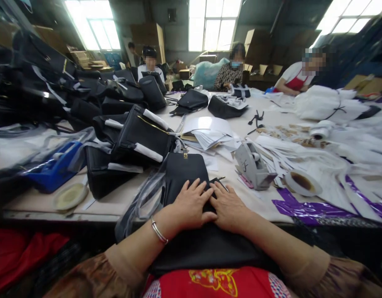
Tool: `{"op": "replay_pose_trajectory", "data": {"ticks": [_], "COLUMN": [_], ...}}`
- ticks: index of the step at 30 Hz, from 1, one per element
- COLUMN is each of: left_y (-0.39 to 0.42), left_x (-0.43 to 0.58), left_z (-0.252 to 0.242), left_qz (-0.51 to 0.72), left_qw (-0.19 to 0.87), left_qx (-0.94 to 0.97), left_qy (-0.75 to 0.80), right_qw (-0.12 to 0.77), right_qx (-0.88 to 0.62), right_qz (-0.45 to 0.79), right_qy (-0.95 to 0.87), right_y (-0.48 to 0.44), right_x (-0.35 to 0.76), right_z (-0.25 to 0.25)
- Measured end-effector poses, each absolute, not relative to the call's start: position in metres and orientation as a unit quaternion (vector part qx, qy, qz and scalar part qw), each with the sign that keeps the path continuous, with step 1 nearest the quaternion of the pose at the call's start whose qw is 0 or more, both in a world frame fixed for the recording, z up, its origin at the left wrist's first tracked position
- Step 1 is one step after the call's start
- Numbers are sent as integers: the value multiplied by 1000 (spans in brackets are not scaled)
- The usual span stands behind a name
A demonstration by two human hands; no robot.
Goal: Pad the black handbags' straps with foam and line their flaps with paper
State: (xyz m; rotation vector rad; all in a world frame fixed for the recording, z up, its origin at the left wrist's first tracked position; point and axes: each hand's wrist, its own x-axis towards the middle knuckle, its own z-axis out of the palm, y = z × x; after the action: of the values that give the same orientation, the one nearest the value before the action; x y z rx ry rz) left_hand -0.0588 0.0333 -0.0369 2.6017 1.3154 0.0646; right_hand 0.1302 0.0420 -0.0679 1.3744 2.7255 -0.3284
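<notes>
A black bag (206,248) lies before me, reaching from my lap up over the table edge. Its flap (186,167) points away from me and carries a small gold clasp (185,156). My left hand (192,205) rests flat on the bag with the fingers stretched out. Beside it my right hand (230,207) also lies flat, its fingertips close to those of the left. Part of the bag is hidden under both hands. Clear plastic strips (150,198) hang at the bag's left side.
Black bags with white-wrapped handles (147,134) are heaped at left, near a blue tape dispenser (56,167). A grey tape dispenser (255,165) stands to the right, with a tape roll (303,183) and purple plastic (309,207). White sheets (206,130) lie mid-table. Several people work across the table.
</notes>
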Motion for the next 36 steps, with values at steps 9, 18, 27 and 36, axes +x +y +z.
{"op": "replay_pose_trajectory", "data": {"ticks": [9, 18, 27, 36], "left_y": [47, 51, 55, 51], "left_x": [-71, -74, -79, -80], "left_z": [-70, -65, -63, -64], "left_qz": [10, 18, 18, 36], "left_qw": [165, 216, 243, 237], "left_qx": [880, 866, 862, 862], "left_qy": [445, 451, 445, 447], "right_qw": [-249, -262, -182, -194], "right_qx": [466, 657, 662, 499], "right_qz": [-255, -93, -37, 62], "right_qy": [810, 701, 726, 843], "right_y": [101, 294, 358, 296], "right_x": [174, 174, 134, 96], "right_z": [-45, -22, -30, 17]}}
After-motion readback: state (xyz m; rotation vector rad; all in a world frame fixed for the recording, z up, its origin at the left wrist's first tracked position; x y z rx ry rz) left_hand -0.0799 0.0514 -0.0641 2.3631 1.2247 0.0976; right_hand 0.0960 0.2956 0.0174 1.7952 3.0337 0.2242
